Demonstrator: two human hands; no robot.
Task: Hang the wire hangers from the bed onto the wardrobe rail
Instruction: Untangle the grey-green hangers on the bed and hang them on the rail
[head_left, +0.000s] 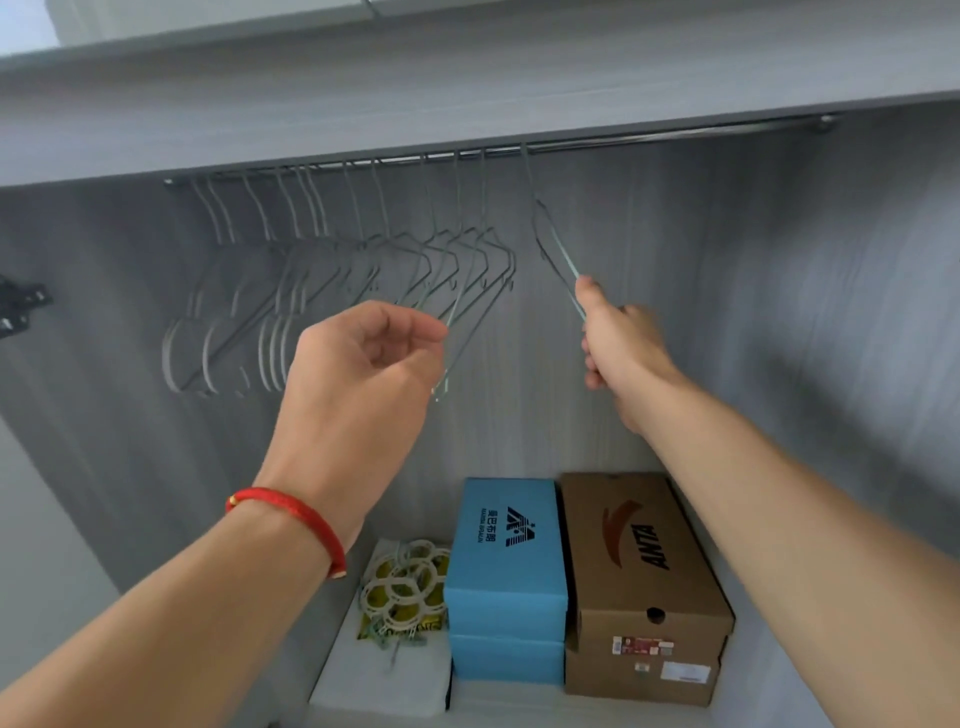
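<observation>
Grey wood-grain wardrobe (779, 249), metal rail (649, 136), shoeboxes (571, 571) on its floor

Two bare forearms, no sleeves, red cord bracelet (306, 519) on left wrist

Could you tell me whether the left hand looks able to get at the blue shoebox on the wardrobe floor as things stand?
Probably yes: the left hand pinches a hung hanger, but nothing blocks the way down to the blue shoebox.
</observation>
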